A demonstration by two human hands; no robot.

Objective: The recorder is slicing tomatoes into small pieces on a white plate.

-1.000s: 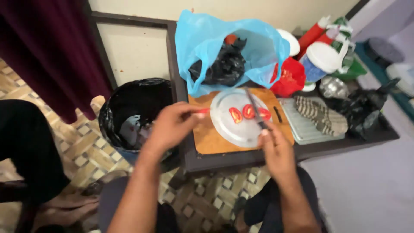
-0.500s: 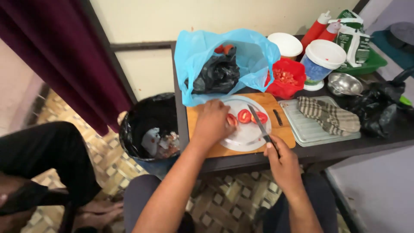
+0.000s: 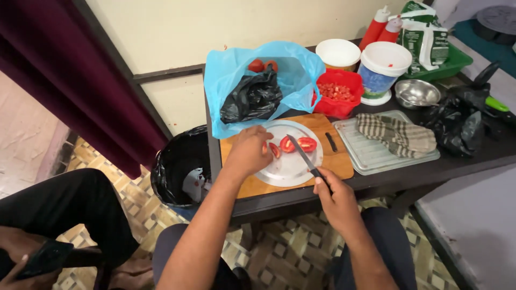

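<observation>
Two bare hands work over a round white plate (image 3: 287, 161) that sits on a wooden cutting board (image 3: 338, 156) at the near edge of a dark table (image 3: 473, 156). Left hand (image 3: 248, 151) rests on the plate's left side, fingers curled together & pressing a red tomato piece (image 3: 274, 150), mostly hidden under the fingertips. Right hand (image 3: 333, 196), nearer the person w/ fingers wrapped tight round the black handle, holds a black-handled kitchen knife (image 3: 304, 156); blade points far-left across the plate, lying betw. two more cut tomato halves (image 3: 300, 144). Far side of the board: a light blue plastic bag (image 3: 236, 75) w/ a crumpled black bag (image 3: 252, 96) inside. Right of that, a red plastic bowl of chopped red bits (image 3: 337, 92), then a white lidded tub (image 3: 382, 67). Right of the board, a clear ribbed tray (image 3: 376, 156) carries a checked cloth (image 3: 395, 133). Left of the table on the tiled floor stands a black-lined bin (image 3: 180, 166)
</observation>
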